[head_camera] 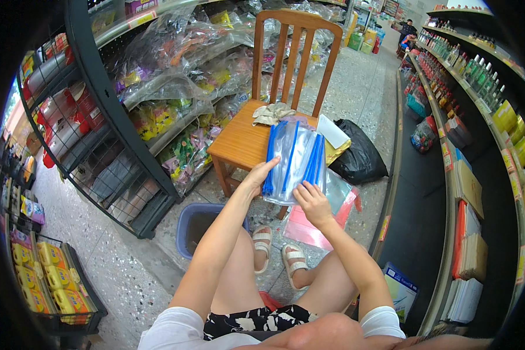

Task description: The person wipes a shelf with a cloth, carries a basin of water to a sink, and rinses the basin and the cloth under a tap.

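A stack of clear plastic zip pouches (295, 153) with blue zip edges is in front of me, over the front right of a wooden chair (240, 135). My left hand (262, 174) grips the stack at its left edge, thumb on top. On the lower right part of the pouches lies my right hand (313, 202), its fingers bent against the blue edges; whether it pinches them is unclear. A crumpled beige cloth (271, 114) sits on the chair seat behind the stack. Beneath my right hand, pink-and-clear plastic packaging (308, 227) lies on the floor.
A blue-grey basin (184, 234) of dark water stands left of my feet. Beside the chair are a black plastic bag (358, 153) and a white paper pad (332, 131). Shelves (402, 210) with folders and bottles run along the right; a wire-sided rack (100, 144) stands left.
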Tool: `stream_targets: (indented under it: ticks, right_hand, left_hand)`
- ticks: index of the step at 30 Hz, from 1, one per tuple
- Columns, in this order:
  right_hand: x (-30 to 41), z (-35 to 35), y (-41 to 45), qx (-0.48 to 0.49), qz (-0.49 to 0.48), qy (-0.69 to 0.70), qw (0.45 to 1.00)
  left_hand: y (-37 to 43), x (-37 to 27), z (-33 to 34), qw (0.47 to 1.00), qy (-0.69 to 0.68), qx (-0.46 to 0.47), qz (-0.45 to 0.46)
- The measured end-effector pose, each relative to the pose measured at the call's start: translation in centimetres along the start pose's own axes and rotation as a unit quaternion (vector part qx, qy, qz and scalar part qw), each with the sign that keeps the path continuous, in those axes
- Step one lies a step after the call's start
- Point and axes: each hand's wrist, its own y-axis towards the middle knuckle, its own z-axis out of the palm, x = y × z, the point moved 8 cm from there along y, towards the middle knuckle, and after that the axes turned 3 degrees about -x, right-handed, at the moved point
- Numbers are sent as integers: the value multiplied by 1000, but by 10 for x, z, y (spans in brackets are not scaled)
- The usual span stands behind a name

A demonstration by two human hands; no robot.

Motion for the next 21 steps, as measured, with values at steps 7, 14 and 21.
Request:
stream_targets:
  ticks: [7,14,21]
  right_hand:
    - [11,25,-15,69,14,16,997]
    - [2,31,-24,76,7,33,997]
    - [1,21,-10,117,63,151,980]
  left_hand:
    - [7,5,-12,893,390,-179,135]
    - [15,5,-30,821,499,-256,101]
    - [10,12,-34,954,221,-194,59]
